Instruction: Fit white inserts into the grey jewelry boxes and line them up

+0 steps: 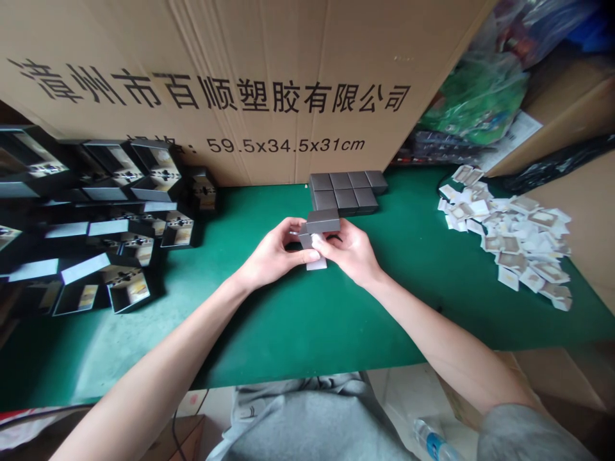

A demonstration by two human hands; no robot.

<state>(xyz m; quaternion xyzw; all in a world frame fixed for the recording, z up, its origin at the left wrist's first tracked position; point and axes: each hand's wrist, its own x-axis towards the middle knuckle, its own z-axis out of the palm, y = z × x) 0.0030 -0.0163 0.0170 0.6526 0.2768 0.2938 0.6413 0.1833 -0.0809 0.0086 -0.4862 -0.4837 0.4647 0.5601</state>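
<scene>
A small dark grey box (323, 221) with its lid raised is held between my two hands over the middle of the green table. My left hand (269, 257) grips its left side, thumb in front. On the right side, my right hand (356, 253) has its fingers closed on the same box, its thumb at the opening. Below the thumbs a small white piece (316, 264) sticks out; whether it is attached to the box cannot be seen. Just beyond my hands, several closed dark boxes (343, 192) stand together in rows.
Several open dark boxes (129, 288) are stacked at the left of the green table (298, 333). A heap of small white inserts (521, 240) lies to the right. Behind stands a large printed cardboard carton (269, 51). Plastic bags (480, 96) fill the back right corner.
</scene>
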